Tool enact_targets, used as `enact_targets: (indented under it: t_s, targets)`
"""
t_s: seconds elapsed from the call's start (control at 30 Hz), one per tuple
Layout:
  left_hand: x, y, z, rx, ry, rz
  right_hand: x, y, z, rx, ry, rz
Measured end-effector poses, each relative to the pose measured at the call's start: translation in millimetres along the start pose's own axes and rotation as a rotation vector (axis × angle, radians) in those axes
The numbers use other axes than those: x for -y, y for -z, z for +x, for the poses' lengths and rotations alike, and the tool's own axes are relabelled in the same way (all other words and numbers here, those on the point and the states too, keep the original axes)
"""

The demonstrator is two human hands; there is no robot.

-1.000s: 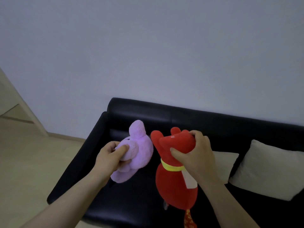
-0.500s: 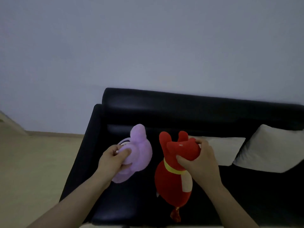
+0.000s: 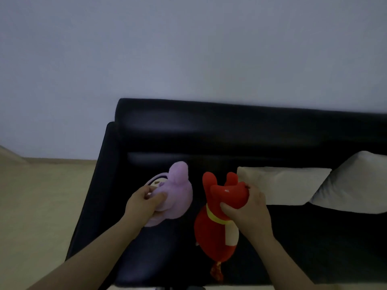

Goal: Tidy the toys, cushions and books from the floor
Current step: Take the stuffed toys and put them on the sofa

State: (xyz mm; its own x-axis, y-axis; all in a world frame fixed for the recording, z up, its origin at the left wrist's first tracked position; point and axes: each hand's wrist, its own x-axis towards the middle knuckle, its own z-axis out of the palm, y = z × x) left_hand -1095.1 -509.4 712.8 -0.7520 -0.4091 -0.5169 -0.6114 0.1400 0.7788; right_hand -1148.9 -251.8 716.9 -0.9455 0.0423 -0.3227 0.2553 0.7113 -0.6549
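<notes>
– Gripping a purple plush toy (image 3: 180,191) in the left hand (image 3: 144,203), thumb curled over its lower side, fingers tucked behind near the pale face panel.
– And in the right hand (image 3: 249,210)?
– Squeezing the head of a red plush toy (image 3: 215,233), thumb pressed in under the snout, fingers wrapped round the far side, just below the two upright ears.
– Hanging or lying?
– Hanging head-up from that grip, with a yellow collar (image 3: 215,217) at the neck, a white patch on the belly and a patterned tail at the bottom end.
– Resting on anything?
– Hard to say; held over the seat of a black sofa (image 3: 209,130), but impossible to tell whether touching the leather.
– Where on the seat?
– Toward the left end, the purple one near the armrest (image 3: 100,185), the red one just beside it on the right, apart by a narrow gap.
– Anything else up there?
– Two pale cushions: a first cushion (image 3: 282,185) leaning against the backrest just beside the right hand, a second cushion (image 3: 351,185) propped further right, touching the first at its right edge.
– Around the sofa?
– Backed against a plain grey-white wall (image 3: 188,49), with beige floor (image 3: 41,206) showing left of the armrest.
– Lighting?
– Dim, so no reading of small details on either toy.
</notes>
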Motion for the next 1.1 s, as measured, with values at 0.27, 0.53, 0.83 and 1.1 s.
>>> enact_targets:
  t_s: [0.27,0.53,0.83,1.1]
  targets:
    - [27,-29,63,0.058,0.03,0.144,-25,-40,63,0.143,-0.083,-0.047]
    - [81,-47,126,0.157,-0.11,0.378,-68,-93,91,0.049,-0.282,0.169]
    - [164,-53,177,0.297,-0.15,0.663,-125,-170,79,-0.071,-0.501,0.181]
    - [213,-48,171,0.424,-0.075,0.719,-142,-187,89,-0.095,-0.503,0.156]
